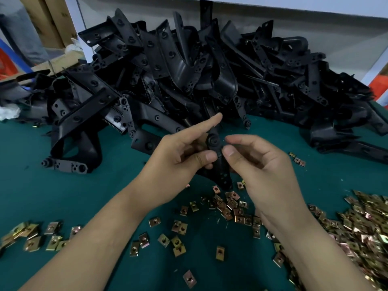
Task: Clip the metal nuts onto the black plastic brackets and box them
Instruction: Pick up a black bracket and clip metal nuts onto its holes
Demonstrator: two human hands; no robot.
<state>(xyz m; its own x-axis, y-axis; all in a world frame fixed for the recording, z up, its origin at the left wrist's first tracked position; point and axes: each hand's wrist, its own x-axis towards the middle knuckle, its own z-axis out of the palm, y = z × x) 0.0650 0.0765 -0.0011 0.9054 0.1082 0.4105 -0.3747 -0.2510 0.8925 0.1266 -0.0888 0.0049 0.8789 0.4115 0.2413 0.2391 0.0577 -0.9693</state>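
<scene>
In the head view, the bracket (218, 156) in work is held above the green table (63, 185), between the two hands and just in front of the big pile of brackets (189, 70). Its long axis runs away from the person, the near end hanging over the loose nuts (231, 206) and the far end reaching toward the pile. The left hand (178, 162) grips it from the left, thumb pressed on its face and lower fingers curled behind, while the index finger lies straight along the far part. The right hand (262, 164) is just to the right of it, fingers curled, thumb and forefinger drawn narrow with the thumb tip touching the bracket's right edge. Whether a nut sits in that pinch cannot be told, as nothing brass shows there. The move to come seems to turn on this: the mounting edge faces the right hand, so a nut would slide on sideways, across the long axis, against the left hand's hold. A fuller heap of nuts (367, 227) lies well to the right, nearer the right hand; no box shows, so boxing looks some way off.
</scene>
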